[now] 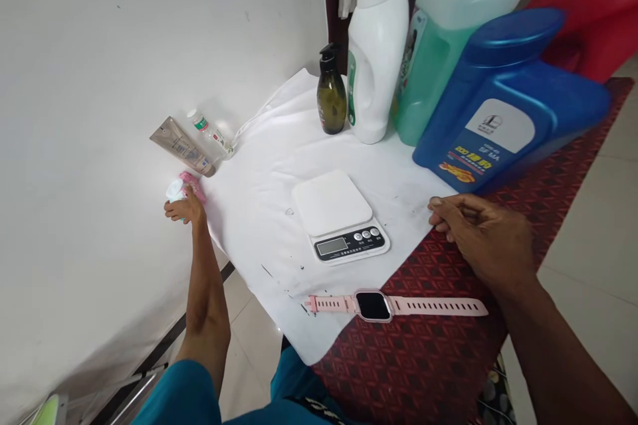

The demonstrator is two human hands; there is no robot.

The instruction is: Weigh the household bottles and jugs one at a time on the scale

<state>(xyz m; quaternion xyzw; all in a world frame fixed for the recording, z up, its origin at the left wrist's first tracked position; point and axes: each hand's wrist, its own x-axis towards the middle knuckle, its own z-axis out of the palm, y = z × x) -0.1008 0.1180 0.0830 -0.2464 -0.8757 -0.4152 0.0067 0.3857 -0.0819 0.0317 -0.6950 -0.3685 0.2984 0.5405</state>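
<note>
My left hand [183, 208] is closed around a small container with a white cap [175, 188] and a pale teal body, by the wall at the left edge of the table. Right beside it is a pink packet [193, 186], partly hidden by my fingers. My right hand [486, 236] has its thumb and fingers pressed together at the right edge of the white cloth [269, 206]; whether they pinch anything is hidden. Between the hands lies a white kitchen scale [339, 212] with nothing on its platform. A pink-strapped smartwatch [373, 306] is stretched flat in front of the scale.
Behind the pink packet are a beige tube [183, 147] and a small clear bottle [212, 133]. Along the back stand a dark pump bottle [331, 96], a white jug [377, 53], a green-liquid jug [438, 66], a blue oil jug [503, 113] and a red container [598, 13].
</note>
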